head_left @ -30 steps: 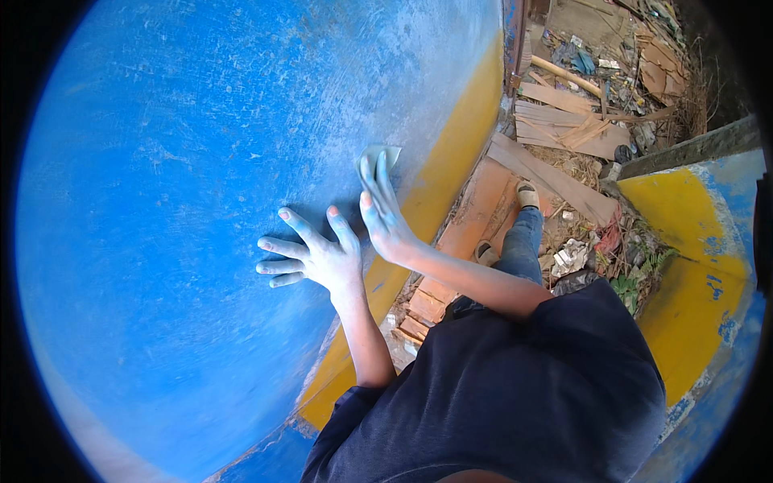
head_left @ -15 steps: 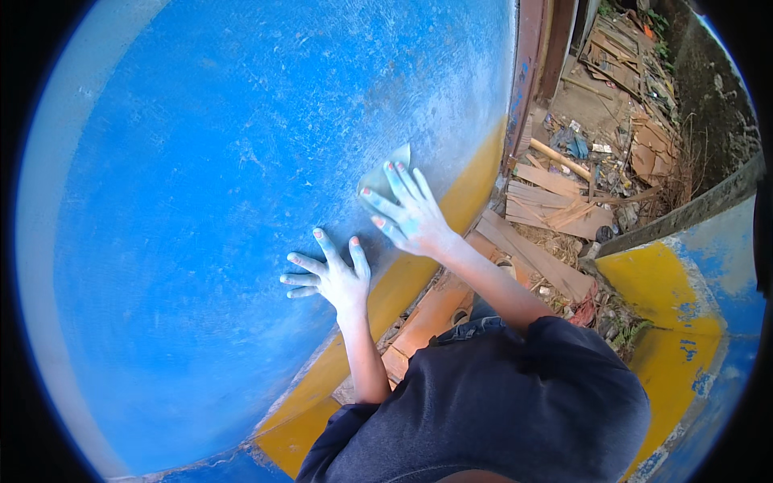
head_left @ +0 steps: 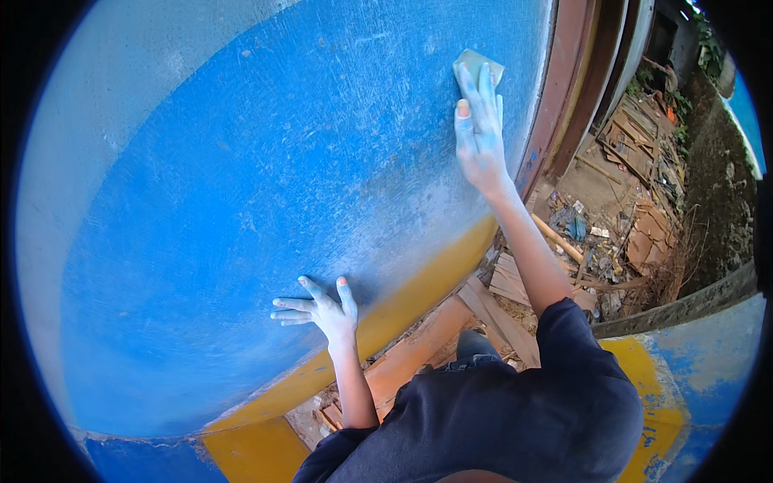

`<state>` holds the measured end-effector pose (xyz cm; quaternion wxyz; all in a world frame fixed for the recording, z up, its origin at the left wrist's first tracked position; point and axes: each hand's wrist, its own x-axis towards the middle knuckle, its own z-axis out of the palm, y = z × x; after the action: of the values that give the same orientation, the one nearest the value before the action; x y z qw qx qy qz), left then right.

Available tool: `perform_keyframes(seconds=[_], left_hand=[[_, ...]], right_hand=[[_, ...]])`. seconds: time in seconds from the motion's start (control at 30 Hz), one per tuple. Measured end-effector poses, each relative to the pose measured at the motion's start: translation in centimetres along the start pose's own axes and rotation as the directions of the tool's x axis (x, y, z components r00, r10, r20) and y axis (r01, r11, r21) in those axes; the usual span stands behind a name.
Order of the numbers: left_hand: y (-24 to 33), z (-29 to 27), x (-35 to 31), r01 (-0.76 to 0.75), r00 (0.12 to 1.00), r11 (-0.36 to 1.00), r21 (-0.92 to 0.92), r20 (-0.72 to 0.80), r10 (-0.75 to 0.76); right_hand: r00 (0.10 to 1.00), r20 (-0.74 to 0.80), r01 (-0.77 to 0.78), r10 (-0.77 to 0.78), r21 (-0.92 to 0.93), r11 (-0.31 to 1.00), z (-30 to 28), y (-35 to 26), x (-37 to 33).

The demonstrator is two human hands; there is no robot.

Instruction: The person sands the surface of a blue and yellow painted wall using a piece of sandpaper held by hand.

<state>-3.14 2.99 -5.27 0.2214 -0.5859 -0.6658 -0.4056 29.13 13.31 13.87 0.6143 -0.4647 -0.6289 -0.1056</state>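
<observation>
My right hand [head_left: 481,141] is stretched up near the wall's right edge, its fingers pressing a pale grey-green piece of sandpaper [head_left: 475,63] flat against the blue wall [head_left: 241,185]. The sheet's corners stick out past the fingertips. Lower down and to the left, my left hand [head_left: 326,314] leans on the same wall with fingers spread and nothing in it. Pale dust coats both hands. Whitish scuffed patches mark the blue paint, mostly between the hands.
A yellow band [head_left: 419,278] runs along the wall's base. To the right stands a brown door frame [head_left: 564,88]. Beyond it lie broken boards [head_left: 636,145] and litter. Planks [head_left: 503,322] lie around my feet, and a low yellow-and-blue wall [head_left: 644,386] is at the lower right.
My right hand has slid up and to the right along the wall with the sandpaper. The left hand stays on the wall, slightly lower in view. The view has shifted too.
</observation>
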Motion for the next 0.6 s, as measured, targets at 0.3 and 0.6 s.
perform_keyframes(seconds=[0.3,0.6], left_hand=[[10.4,-0.4,4.2,0.068,0.997,0.993,-0.093,-0.017,-0.070],[18.2,-1.5,8.4,-0.019,0.992,1.000,-0.003,0.128,0.020]], right_hand=[[0.664,0.365,0.708,-0.652,-0.028,0.705,-1.7,5.0,0.9],[0.385,0.595,0.609,-0.705,0.411,0.679,-2.1,5.8,1.6]])
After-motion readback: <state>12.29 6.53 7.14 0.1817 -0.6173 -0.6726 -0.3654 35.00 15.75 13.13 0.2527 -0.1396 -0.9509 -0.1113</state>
